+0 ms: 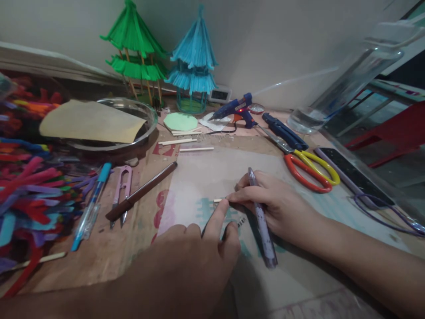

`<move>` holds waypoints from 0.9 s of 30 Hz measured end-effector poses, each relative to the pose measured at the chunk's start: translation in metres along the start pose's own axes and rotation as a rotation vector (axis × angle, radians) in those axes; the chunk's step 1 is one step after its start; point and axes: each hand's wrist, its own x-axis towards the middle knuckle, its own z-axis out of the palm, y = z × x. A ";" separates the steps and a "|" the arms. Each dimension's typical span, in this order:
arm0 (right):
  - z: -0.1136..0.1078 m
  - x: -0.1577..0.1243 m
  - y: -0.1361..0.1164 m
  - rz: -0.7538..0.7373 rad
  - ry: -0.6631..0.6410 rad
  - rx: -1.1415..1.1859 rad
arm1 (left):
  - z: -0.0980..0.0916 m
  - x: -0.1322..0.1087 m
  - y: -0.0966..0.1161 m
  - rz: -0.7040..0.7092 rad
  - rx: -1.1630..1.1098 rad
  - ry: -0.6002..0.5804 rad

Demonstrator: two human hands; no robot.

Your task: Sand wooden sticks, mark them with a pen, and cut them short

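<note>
A short pale wooden stick lies on the white sheet, mostly covered by fingers. The index fingertip of my left hand presses on it, with the other fingers curled and the thumb near. From the right, my right hand has its fingertips pinched together at the stick's other end; whether they grip it is hidden. A purple patterned pen is tucked in that same closed hand, slanting across the fingers.
Left are colourful pipe cleaners, a metal bowl, a blue pen, pink thread snips and a brown pen. Behind stand green and blue tiered models and a glue gun. Scissors and a phone lie right.
</note>
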 end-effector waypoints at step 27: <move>-0.009 0.006 -0.018 0.488 0.112 0.503 | -0.007 0.005 0.002 -0.105 0.030 -0.152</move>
